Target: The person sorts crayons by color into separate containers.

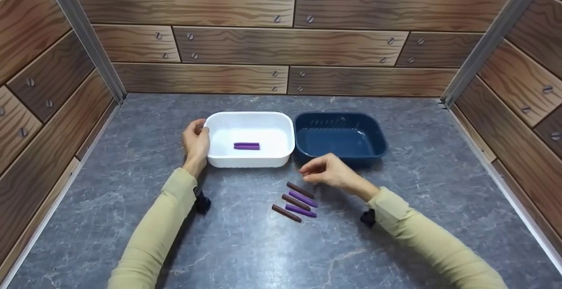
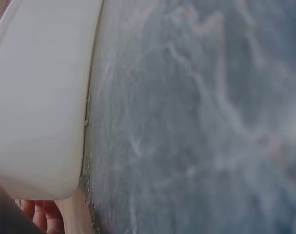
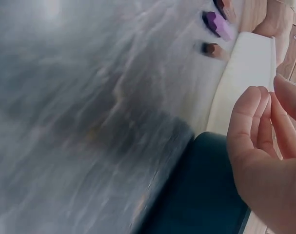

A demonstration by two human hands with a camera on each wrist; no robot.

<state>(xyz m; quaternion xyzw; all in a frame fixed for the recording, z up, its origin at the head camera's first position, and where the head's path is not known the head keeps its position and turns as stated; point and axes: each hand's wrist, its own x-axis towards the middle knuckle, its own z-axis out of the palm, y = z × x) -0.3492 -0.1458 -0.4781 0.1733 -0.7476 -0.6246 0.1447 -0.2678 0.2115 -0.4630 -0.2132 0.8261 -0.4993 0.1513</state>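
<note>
My left hand (image 1: 196, 142) holds the left end of the white container (image 1: 250, 162), thumb at its rim. In the left wrist view, its fingers (image 2: 54, 217) show beyond the container's end. Two purple crayons (image 1: 246, 146) lie side by side in this container. My right hand (image 1: 331, 172), fingers loosely bent and nothing between them, hovers before the dark blue container (image 1: 338, 142), which has nothing in it. Just below this hand, three brown crayons (image 1: 286, 213) and two purple crayons (image 1: 301, 211) lie in a slanted row on the table.
Both containers stand side by side on the grey marbled table (image 1: 246, 245). Wood-patterned panels (image 1: 290, 45) rise at the back and both sides, with metal posts (image 1: 83, 38) at the rear corners.
</note>
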